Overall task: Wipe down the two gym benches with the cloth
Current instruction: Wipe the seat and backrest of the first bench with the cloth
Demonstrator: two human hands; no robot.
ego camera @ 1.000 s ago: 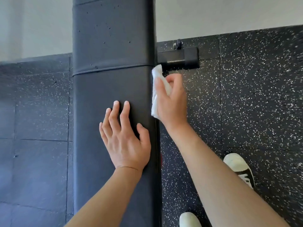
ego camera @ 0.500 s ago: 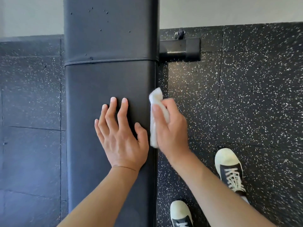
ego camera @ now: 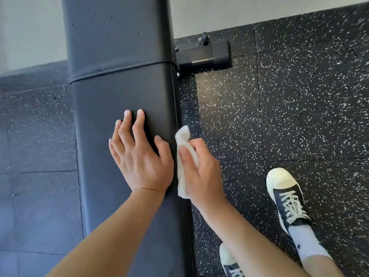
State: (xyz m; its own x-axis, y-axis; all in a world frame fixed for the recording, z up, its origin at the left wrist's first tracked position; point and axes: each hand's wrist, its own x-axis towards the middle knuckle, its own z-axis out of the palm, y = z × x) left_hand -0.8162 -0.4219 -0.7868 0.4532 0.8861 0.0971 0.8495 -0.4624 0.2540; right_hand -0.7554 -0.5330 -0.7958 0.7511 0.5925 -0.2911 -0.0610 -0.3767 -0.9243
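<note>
A black padded gym bench (ego camera: 119, 92) is seen from above, running lengthwise away from the viewer, with a seam (ego camera: 119, 68) crossing the pad beyond the fingertips; the left hand (ego camera: 139, 156) is laid flat on the pad, its fingers (ego camera: 137, 124) spread and extended, nothing being held by it, the thumb lying close to the pad's right edge; the right hand (ego camera: 199, 172) is placed just beside the left thumb, against the right side edge of the bench, and a white cloth (ego camera: 184, 154) is gripped in it, the fingers being curled around the crumpled fabric; the cloth is pressed against the bench's side, one end sticking out past the fingertips and the other showing below the palm; a black metal frame foot (ego camera: 203, 56) with a small wheel is seen projecting from the bench beyond the right fingertips; speckled rubber flooring (ego camera: 289, 106) lies under the right hand; two black-and-white sneakers (ego camera: 285, 198) are visible behind the right wrist
</note>
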